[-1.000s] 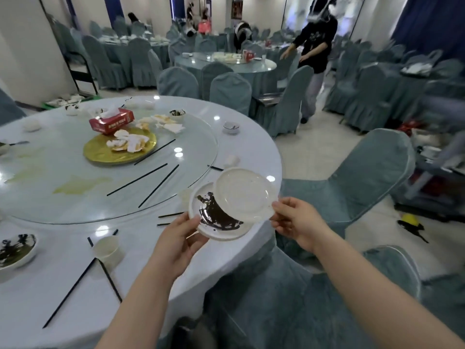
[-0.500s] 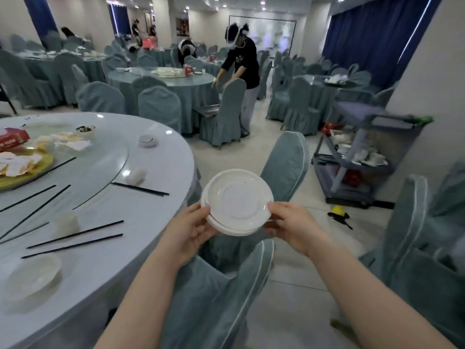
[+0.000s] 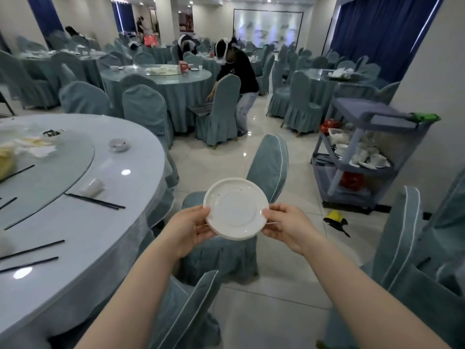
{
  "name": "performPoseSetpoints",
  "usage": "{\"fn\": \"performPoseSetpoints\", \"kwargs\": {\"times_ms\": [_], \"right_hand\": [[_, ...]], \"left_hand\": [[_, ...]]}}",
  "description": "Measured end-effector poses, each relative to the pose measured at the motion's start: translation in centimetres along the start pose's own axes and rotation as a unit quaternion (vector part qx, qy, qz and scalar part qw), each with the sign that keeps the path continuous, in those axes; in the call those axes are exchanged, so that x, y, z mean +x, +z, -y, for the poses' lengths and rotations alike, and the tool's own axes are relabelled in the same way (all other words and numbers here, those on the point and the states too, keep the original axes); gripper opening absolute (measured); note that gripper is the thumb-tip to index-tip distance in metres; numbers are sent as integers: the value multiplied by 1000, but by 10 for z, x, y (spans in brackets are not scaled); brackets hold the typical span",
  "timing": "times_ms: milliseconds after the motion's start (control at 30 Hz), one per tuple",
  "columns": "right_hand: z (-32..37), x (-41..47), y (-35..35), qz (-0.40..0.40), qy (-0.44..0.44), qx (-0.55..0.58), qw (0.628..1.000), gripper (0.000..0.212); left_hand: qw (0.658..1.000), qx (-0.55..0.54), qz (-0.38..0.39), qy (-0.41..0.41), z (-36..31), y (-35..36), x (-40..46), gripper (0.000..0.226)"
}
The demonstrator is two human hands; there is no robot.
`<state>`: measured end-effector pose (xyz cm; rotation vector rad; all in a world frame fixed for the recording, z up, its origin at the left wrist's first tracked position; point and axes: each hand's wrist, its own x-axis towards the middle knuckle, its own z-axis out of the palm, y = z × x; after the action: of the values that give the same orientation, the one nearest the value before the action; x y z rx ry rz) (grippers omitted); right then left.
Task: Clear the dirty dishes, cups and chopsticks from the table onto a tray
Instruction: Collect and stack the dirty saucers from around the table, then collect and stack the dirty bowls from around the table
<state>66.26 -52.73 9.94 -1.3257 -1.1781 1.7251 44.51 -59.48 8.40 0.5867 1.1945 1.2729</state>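
Observation:
A stack of white plates (image 3: 235, 208) is held in the air in front of me, over a covered chair. My left hand (image 3: 187, 229) grips its left rim and my right hand (image 3: 286, 226) grips its right rim. The round table (image 3: 95, 238) lies to my left. On it are black chopsticks (image 3: 94, 200), more chopsticks (image 3: 30, 258), a white cup on its side (image 3: 91, 185) and a small bowl (image 3: 118, 145). A grey cart (image 3: 364, 157) with dirty dishes on its shelves stands at the right.
Covered chairs (image 3: 270, 167) stand ahead, below me (image 3: 186, 311) and at my right (image 3: 402, 248). A person (image 3: 239, 76) bends over a chair at the far table. A yellow and black object (image 3: 334, 217) lies on the tiled floor near the cart.
The top plate has been squared over the dirty one, and both hands carried the stack off the table. My view turned right, bringing the cart into sight.

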Motion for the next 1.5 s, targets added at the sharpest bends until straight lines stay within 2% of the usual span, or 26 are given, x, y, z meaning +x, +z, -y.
{"fn": "performPoseSetpoints", "kwargs": {"times_ms": [200,367,500,600,733,900,1100,1267,1500], "right_hand": [[47,91,-5,4,-40,-77,996,16],[86,167,0,59,-73,-204,974,13],[101,229,24,89,-83,-266,956,20],[110,283,49,134,-88,-275,948,24],[123,343,84,219,-88,-269,934,23],[133,399,118,324,-90,-297,894,25],[118,426,173,437,-67,-324,836,27],[88,441,220,479,-44,-344,806,33],[58,467,299,487,-25,-373,789,35]], "left_hand": [[999,-24,-37,7,-33,13,100,18],[997,-47,-53,26,-66,13,164,20],[993,-60,-92,52,-85,-2,194,19],[984,-66,-151,68,-92,-20,216,18],[961,-74,-248,98,-99,-33,234,17],[922,-123,-345,121,-103,-31,245,15],[867,-140,-454,152,-84,-34,237,19],[820,-203,-515,145,-71,-63,233,18],[809,-222,-526,139,-62,-154,240,21]]}}
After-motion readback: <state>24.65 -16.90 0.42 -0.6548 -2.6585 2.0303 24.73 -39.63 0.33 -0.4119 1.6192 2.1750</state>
